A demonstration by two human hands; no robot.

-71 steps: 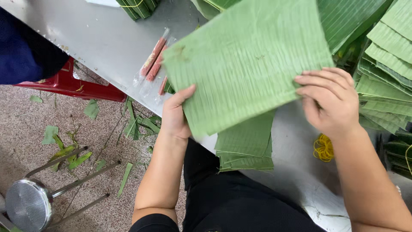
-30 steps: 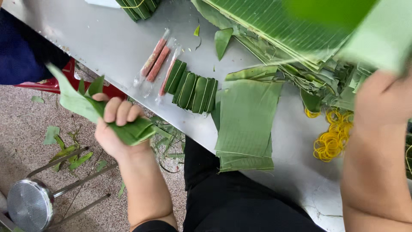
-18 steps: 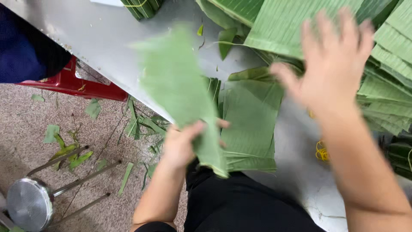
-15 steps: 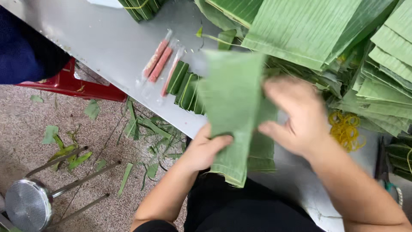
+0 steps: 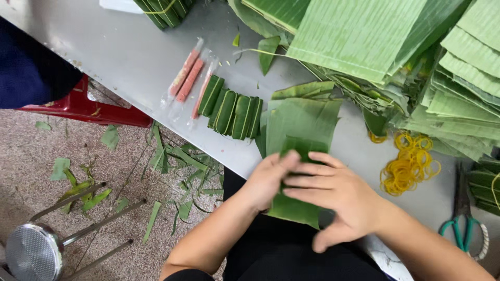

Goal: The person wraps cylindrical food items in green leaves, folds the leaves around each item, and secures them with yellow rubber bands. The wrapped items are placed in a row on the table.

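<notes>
Both my hands press on a folded green leaf piece (image 5: 299, 148) lying on top of a stack of cut leaf sheets (image 5: 302, 117) at the near edge of the grey table (image 5: 130, 57). My left hand (image 5: 268, 179) grips the fold from the left side. My right hand (image 5: 333, 195) lies flat over it with fingers pointing left. Just left of the stack stand several small green leaf-wrapped rolls (image 5: 232, 112), and beyond them three pink sausage sticks in clear wrappers (image 5: 187, 78).
Large leaf piles (image 5: 396, 47) fill the table's far right. Yellow rubber bands (image 5: 409, 164) and green-handled scissors (image 5: 466, 229) lie to the right. A tied leaf bundle (image 5: 164, 8) sits at the top. A red stool (image 5: 86, 106), a metal stool (image 5: 31, 252) and leaf scraps are on the floor.
My left hand brought a leaf piece up from the left and laid it on the stack. My right hand came down from the far piles onto it; both hands now fold it.
</notes>
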